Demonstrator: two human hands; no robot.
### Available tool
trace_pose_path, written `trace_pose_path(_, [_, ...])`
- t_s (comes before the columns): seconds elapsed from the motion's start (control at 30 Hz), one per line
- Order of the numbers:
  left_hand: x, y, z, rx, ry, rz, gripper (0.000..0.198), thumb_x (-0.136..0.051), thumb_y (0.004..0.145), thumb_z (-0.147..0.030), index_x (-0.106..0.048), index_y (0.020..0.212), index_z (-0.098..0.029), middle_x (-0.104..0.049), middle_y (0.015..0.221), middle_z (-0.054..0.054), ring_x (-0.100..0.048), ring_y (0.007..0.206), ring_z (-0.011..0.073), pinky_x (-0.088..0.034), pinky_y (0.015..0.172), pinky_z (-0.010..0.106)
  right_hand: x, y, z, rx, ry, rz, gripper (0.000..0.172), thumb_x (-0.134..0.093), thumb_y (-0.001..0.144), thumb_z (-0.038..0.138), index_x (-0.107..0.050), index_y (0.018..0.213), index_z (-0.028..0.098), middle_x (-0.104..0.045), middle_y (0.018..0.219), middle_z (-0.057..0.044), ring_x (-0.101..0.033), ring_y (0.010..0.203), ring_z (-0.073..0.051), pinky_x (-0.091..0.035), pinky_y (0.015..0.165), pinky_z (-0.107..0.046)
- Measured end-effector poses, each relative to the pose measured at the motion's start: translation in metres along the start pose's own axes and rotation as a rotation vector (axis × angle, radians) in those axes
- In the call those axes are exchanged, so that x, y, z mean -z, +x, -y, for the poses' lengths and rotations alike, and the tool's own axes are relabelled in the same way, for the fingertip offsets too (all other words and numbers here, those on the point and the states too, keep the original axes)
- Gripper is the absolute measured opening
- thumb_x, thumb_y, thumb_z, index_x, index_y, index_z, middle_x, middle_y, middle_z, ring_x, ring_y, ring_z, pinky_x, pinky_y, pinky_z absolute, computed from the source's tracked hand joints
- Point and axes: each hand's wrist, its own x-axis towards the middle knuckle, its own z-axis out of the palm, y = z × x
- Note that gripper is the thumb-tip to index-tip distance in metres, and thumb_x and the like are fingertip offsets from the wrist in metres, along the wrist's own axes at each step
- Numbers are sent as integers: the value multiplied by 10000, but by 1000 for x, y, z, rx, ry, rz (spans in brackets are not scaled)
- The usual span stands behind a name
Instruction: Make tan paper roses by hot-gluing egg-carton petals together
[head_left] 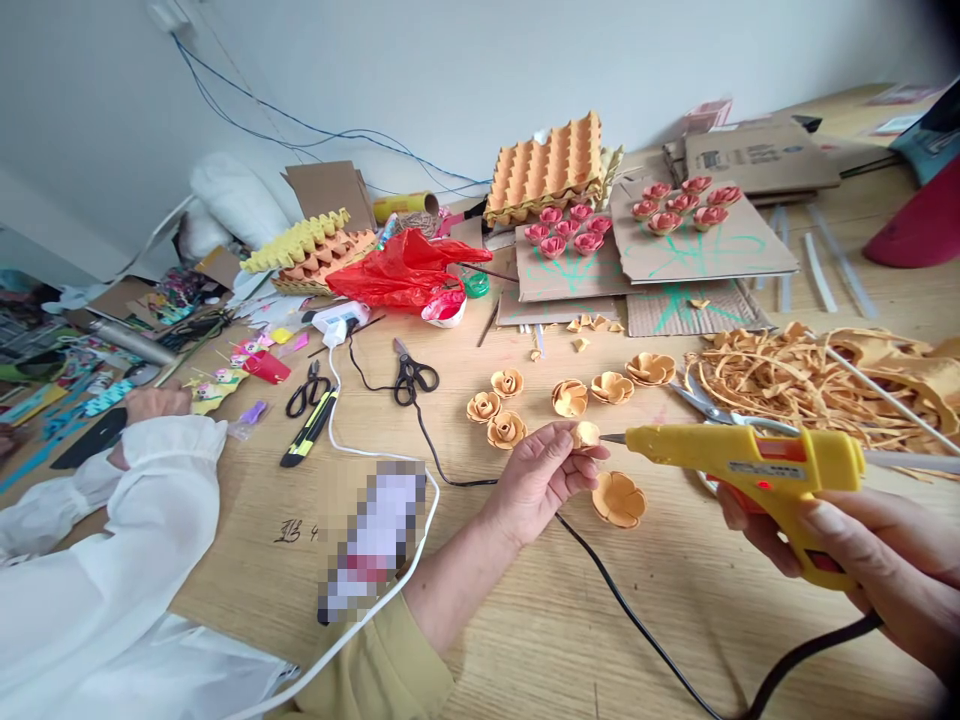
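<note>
From where I stand, the person's left hand (536, 475) is out over the counter (525, 640), thumb and fingertips pinched round a small pale orange petal piece (587, 435), the other fingers loosely curled beneath. The right hand (874, 565) is wrapped firmly round the handle of a yellow glue gun (735, 460), fingers in front by the trigger, thumb along the near side; a small red light glows on its body. The nozzle points left at the petal piece, its tip right up against it or just beside it; I can't tell whether they touch.

Just below the left hand, a cup-shaped orange flower (619, 499) sits open on the counter. Beyond the hand are three rolled orange roses (506, 430) in a cluster and, to their right, three looser orange blossoms (571, 400) in a slanting row. Behind the glue gun lie silver scissors (701, 402), partly hidden, beside a tangled heap of orange scraps (780, 385). A black cord (600, 567) runs across the wood below the flowers. Farther back, pink flowers (682, 203) stand on cardboard sheets (705, 258) marked with green strokes. Over on the left, a co-worker's white sleeve (176, 480) rests on the same counter.
</note>
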Motion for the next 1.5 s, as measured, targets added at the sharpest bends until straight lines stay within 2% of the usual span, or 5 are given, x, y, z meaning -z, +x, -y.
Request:
trace_pose_path(0.47, [-1, -2, -7, -41, 96, -2, 403, -866, 731, -346, -714, 1048, -148, -661, 761, -7, -624, 693, 78, -564, 691, 200, -2, -3, 7, -28, 14, -15, 478, -570, 833, 679, -696, 681, 243, -609, 634, -36, -567, 629, -233, -468, 564, -333])
trace_pose_path(1.0, [-4, -4, -11, -127, 195, -38, 364, -863, 726, -287, -724, 1050, -193, -676, 867, -2, -644, 742, 93, -556, 775, 247, 3, 1, -5, 24, -35, 32, 456, -515, 861, 666, -733, 777, 275, -595, 637, -34, -550, 650, -229, -436, 538, -311])
trace_pose_path(1.2, [-4, -4, -10, -145, 185, -24, 329, -859, 732, -276, -740, 1031, -207, -669, 897, -2, -630, 796, 96, -551, 783, 238, 19, 13, -28, 138, -131, 257, 453, -525, 848, 658, -754, 855, 268, -616, 609, -42, -571, 557, -232, -485, 499, -327])
trace_pose_path(1.37, [-3, -4, -10, -157, 204, -22, 323, -856, 736, -285, -741, 1028, -208, -664, 904, 0, -625, 807, 97, -554, 787, 239, 12, 4, -22, 77, -119, 59, 445, -473, 891, 633, -729, 850, 273, -617, 629, -39, -595, 619, -247, -465, 503, -319])
trace_pose_path(1.5, [-3, -3, -10, -155, 209, -30, 332, -859, 734, -295, -735, 1030, -207, -661, 883, -4, -628, 793, 95, -555, 791, 243, 12, 7, -21, 154, -157, 147, 432, -558, 823, 657, -734, 749, 269, -623, 575, -44, -567, 514, -230, -478, 445, -319])
